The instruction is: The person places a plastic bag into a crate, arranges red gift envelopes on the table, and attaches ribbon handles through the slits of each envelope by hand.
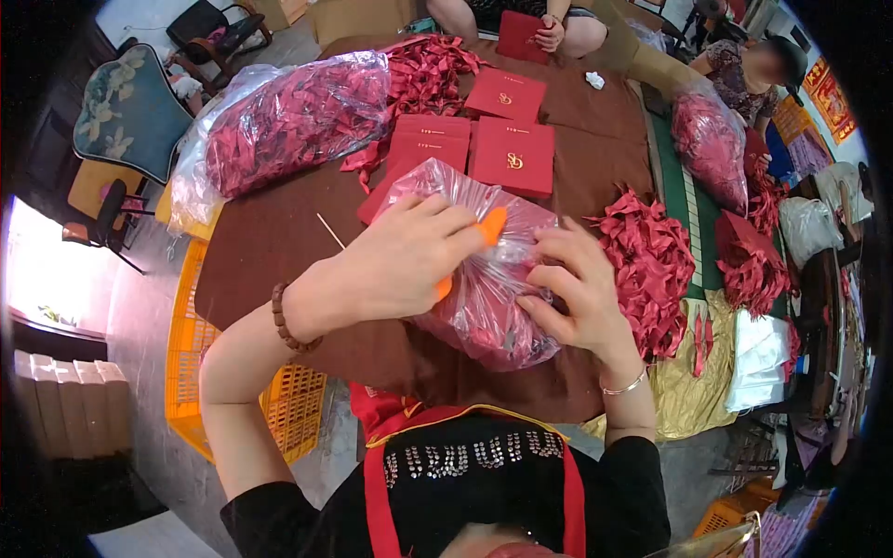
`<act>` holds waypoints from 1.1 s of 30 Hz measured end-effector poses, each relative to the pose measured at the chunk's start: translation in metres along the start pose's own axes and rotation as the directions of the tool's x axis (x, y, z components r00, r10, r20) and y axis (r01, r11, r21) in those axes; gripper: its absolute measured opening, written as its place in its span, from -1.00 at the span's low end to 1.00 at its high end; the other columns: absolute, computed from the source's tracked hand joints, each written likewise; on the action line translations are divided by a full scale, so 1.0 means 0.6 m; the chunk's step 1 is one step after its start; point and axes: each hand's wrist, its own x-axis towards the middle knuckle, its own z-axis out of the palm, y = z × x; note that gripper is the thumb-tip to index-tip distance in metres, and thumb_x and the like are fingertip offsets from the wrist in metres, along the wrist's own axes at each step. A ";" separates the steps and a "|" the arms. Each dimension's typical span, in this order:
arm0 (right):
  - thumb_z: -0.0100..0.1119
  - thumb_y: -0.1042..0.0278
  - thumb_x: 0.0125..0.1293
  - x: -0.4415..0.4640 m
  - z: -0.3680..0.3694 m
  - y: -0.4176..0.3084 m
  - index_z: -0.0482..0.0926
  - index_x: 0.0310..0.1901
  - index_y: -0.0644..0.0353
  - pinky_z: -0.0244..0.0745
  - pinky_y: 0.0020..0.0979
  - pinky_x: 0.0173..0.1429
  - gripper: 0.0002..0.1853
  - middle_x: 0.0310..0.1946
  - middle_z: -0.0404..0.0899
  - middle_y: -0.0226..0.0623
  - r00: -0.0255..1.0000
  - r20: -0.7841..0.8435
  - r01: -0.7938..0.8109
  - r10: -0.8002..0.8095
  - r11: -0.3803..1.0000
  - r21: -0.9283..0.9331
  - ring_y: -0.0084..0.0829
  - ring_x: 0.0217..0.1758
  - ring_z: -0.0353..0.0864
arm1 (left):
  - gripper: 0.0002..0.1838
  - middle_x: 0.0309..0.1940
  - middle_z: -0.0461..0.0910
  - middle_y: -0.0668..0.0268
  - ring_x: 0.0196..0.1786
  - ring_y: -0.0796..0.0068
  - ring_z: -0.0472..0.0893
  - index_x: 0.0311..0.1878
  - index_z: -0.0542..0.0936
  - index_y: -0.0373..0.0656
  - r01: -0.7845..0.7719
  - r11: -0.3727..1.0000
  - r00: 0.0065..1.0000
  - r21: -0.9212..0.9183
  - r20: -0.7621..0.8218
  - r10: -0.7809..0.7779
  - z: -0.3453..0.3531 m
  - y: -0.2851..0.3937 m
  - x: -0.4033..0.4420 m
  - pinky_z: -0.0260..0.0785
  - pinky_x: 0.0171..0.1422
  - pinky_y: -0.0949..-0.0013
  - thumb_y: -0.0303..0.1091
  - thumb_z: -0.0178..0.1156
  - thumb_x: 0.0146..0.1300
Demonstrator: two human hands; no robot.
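Observation:
A clear plastic bag (488, 339) filled with red ribbon-like pieces sits at the table's front edge, its film gathered and creased on top. My left hand (391, 256), wearing a beaded bracelet, is closed round an orange tool (493, 226) over the bag. Both orange ends stick out past the fingers, but its kind is hidden. On the bag's right side, my right hand (581, 293) has its fingers curled into the film. Behind the bag lie stacks of red square cards or pouches (513, 153) with gold print.
A long bag of red ribbons (298, 126) lies back left on the brown-covered table (270, 242). Loose ribbons (646, 265) are heaped at right. A co-worker's hand (551, 35) holds a red card at the back; another person (744, 79) sits right. An orange crate (293, 405) stands below left.

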 end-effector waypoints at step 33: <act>0.31 0.38 0.01 -0.027 -0.006 -0.034 0.49 -0.33 0.23 0.35 -0.36 -0.23 -0.78 -0.43 0.46 -0.28 0.966 0.070 -0.257 0.250 0.958 0.128 -0.26 -0.32 0.47 | -0.62 -0.23 0.44 0.19 -0.21 0.18 0.45 -0.15 0.49 -0.28 0.043 0.995 0.986 0.088 -0.163 -0.028 0.046 0.027 0.008 0.36 -0.08 0.28 -0.59 0.13 -0.17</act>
